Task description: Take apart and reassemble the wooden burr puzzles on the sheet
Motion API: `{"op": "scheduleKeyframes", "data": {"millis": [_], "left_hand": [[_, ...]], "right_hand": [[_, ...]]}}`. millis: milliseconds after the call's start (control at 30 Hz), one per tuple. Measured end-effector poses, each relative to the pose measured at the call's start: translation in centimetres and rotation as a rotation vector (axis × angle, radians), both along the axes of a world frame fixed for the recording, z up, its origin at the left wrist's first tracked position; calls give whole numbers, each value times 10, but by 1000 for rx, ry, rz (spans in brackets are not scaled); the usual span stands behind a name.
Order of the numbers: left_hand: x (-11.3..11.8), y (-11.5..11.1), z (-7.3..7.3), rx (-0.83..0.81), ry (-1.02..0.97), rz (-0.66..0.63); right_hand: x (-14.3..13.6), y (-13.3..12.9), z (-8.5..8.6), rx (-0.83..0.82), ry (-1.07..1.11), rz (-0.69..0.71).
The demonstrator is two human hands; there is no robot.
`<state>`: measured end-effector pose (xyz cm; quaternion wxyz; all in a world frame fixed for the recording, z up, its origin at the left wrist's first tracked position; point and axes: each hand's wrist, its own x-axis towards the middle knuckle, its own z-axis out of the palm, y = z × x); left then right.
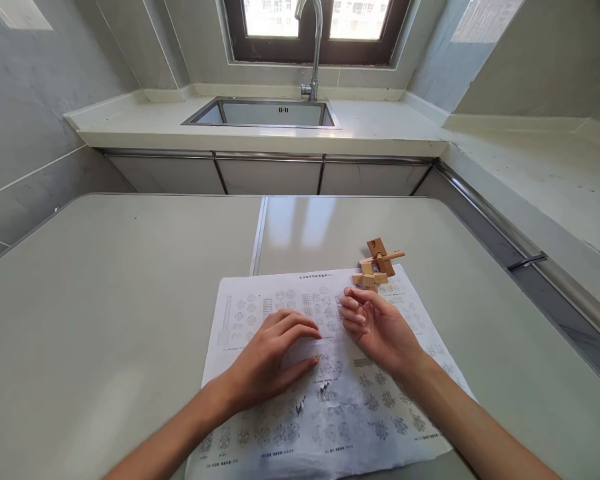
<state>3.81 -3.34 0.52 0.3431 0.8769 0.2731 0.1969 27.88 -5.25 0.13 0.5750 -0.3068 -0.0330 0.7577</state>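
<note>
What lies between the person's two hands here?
In the head view, only the printed sheet shows between the left hand and right hand; no loose object lies there.

On my feed I see a pale seamed table (125,293), a torn printed sheet (343,397) on it, wooden pieces (368,280) at the sheet's far edge.

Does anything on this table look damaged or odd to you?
Yes, the sheet looks damaged: two small, ragged dark marks, apparently tears, show near the left hand. They look odd because they interrupt its otherwise neat printing.
</note>
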Motion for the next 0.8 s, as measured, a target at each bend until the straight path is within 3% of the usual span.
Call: {"op": "scheduleKeyframes", "data": {"millis": [800], "left_hand": [[-1,1,1,-25,-36,6]], "right_hand": [[-1,0,1,44,-60,46]]}}
